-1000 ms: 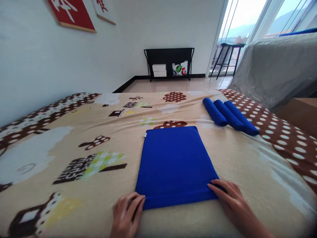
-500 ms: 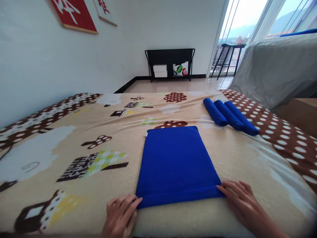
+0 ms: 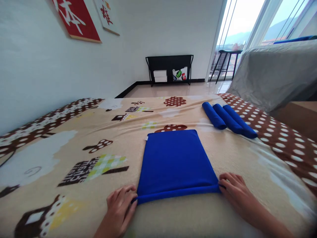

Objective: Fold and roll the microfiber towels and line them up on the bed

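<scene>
A blue cloth (image 3: 174, 162) lies flat on the patterned blanket, its near edge turned into a narrow roll. At the roll's left end, my left hand (image 3: 122, 205) is closed, pinching the cloth between thumb and fingers. My right hand (image 3: 239, 195) grips the opposite end of the same roll, fingers curled around it. A small white tag (image 3: 146, 138) sticks out at the cloth's far left corner. Three rolled blue cloths (image 3: 229, 119) lie side by side farther off to the right.
The beige blanket (image 3: 74, 198) has brown polka-dot borders. Beyond it stands a black rack (image 3: 169, 64) with white boxes (image 3: 160, 76). To the right are a grey-covered piece of furniture (image 3: 279, 72), a cardboard box (image 3: 299, 115) and a black stool (image 3: 229, 59).
The near edge has gone from a flat folded strip to a narrower, rounder roll. Both hands have curled around its ends and moved slightly away from me. The view has tilted up slightly.
</scene>
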Tool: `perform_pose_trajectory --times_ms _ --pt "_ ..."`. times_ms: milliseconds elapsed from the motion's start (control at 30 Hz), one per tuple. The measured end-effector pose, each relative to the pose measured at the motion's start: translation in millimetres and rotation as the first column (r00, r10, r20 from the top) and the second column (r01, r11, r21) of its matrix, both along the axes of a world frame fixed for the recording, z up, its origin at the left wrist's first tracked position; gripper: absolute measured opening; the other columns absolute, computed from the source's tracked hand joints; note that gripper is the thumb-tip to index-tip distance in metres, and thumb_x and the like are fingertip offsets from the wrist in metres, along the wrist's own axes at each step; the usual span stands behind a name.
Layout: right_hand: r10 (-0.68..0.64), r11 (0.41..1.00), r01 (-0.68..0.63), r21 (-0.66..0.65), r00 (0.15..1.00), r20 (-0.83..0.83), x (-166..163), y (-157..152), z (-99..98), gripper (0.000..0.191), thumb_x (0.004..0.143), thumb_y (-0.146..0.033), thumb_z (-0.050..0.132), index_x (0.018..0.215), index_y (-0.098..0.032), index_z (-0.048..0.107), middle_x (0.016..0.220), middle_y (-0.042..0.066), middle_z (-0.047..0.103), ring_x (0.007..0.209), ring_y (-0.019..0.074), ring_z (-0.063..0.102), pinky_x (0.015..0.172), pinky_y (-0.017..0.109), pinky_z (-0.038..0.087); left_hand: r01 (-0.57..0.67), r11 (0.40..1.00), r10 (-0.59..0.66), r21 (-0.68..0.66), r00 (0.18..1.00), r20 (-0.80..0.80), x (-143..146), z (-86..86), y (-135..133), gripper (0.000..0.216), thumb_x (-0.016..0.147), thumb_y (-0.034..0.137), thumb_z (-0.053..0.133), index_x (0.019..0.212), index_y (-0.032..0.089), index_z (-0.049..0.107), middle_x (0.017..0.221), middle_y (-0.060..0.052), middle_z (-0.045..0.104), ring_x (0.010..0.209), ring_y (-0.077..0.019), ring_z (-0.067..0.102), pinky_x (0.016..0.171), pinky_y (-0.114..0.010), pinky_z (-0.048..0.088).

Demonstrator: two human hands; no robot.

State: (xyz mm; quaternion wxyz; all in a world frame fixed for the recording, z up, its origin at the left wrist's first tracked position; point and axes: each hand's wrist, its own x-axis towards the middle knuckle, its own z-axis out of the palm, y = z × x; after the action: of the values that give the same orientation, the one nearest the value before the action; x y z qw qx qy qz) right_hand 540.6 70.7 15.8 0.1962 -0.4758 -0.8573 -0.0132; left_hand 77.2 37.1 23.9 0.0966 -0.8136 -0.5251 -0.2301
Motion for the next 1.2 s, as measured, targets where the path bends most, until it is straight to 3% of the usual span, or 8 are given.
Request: perform_pose_trajectory --times_ms 167,333,467,600,800,967,1067,1200 --pt "-0.291 0.914 0.291 0.284 0.956 -0.043 -64 -3 -7.2 0.023 0.090 -0.015 0.045 0.104 -0.017 0.063 0.113 0.015 0.061 0.101 0.0281 0.056 0.088 0.047 0.040 -0.253 0.939 0.273 0.232 0.960 -0.060 65 -0.6 8 0.025 0.080 0.014 0.052 0.101 0.022 0.065 0.121 -0.013 0.064 0.103 -0.0294 0.056 0.087 -0.047 0.036" --pt "-0.001 0.954 0.064 0.291 0.977 -0.213 -130 -18 -14.2 0.037 0.092 -0.008 0.037 0.114 -0.020 0.064 0.112 0.008 0.067 0.105 0.0214 0.058 0.096 0.041 0.037 -0.038 0.976 0.021 0.213 0.997 0.079 140 -9.8 8 0.027 0.089 0.008 0.050 0.106 0.019 0.066 0.108 -0.009 0.071 0.101 -0.0218 0.063 0.093 -0.039 0.042" --pt "0.072 0.973 -0.060 0.223 0.996 -0.047 -90 -18 -20.7 0.048 0.094 -0.007 0.033 0.135 -0.021 0.054 0.133 0.004 0.061 0.117 0.0174 0.056 0.100 0.036 0.035 0.145 0.975 -0.147 0.170 0.989 0.000 111 -15.3 6 0.037 0.091 0.003 0.045 0.123 0.012 0.061 0.117 -0.009 0.071 0.116 -0.0184 0.061 0.101 -0.033 0.044" --pt "-0.020 0.973 0.009 0.230 0.999 0.046 -51 -18 -18.6 0.045 0.095 -0.017 0.046 0.140 -0.018 0.050 0.140 0.007 0.055 0.124 0.0201 0.054 0.105 0.039 0.034 0.094 0.978 -0.070 0.185 0.989 -0.133 75 -17.0 -1 0.042 0.091 0.014 0.051 0.132 0.008 0.055 0.131 -0.012 0.064 0.129 -0.0221 0.053 0.115 -0.040 0.030" --pt "0.069 0.966 -0.074 0.247 0.997 0.028 -125 -15 1.7 0.043 0.095 -0.020 0.046 0.137 -0.016 0.053 0.142 0.005 0.053 0.134 0.0199 0.046 0.112 0.040 0.028 0.187 0.978 -0.158 0.093 0.953 -0.257 132 -10.7 5 0.050 0.087 0.010 0.044 0.137 0.003 0.050 0.144 -0.014 0.052 0.137 -0.0255 0.044 0.116 -0.042 0.027" --pt "0.012 0.990 -0.030 0.139 0.992 0.129 -80 -5 -9.2 0.057 0.097 -0.032 0.047 0.150 -0.015 0.035 0.150 0.005 0.044 0.139 0.0181 0.040 0.113 0.038 0.029 0.093 0.995 -0.079 0.035 0.955 -0.286 82 -11.4 9 0.056 0.092 0.027 0.049 0.146 0.013 0.041 0.148 -0.009 0.049 0.138 -0.0202 0.043 0.118 -0.036 0.020" --pt "-0.130 0.982 0.110 0.151 0.983 0.128 -41 -5 -15.6 0.061 0.097 -0.041 0.048 0.150 -0.016 0.034 0.149 0.007 0.044 0.140 0.0225 0.038 0.118 0.045 0.018 -0.046 0.998 0.054 0.044 0.974 -0.220 47 -12.3 3 0.056 0.093 0.028 0.047 0.148 0.018 0.038 0.145 -0.008 0.053 0.135 -0.0225 0.046 0.121 -0.046 0.007" --pt "-0.138 0.974 0.115 0.196 0.985 0.108 -75 -10 -4.9 0.055 0.096 -0.036 0.048 0.146 -0.015 0.042 0.151 0.009 0.040 0.142 0.0248 0.035 0.119 0.048 0.014 -0.071 0.992 0.091 0.107 0.978 -0.189 80 -5.9 3 0.058 0.091 0.020 0.049 0.148 0.017 0.038 0.144 -0.009 0.053 0.132 -0.0236 0.050 0.120 -0.051 -0.001"
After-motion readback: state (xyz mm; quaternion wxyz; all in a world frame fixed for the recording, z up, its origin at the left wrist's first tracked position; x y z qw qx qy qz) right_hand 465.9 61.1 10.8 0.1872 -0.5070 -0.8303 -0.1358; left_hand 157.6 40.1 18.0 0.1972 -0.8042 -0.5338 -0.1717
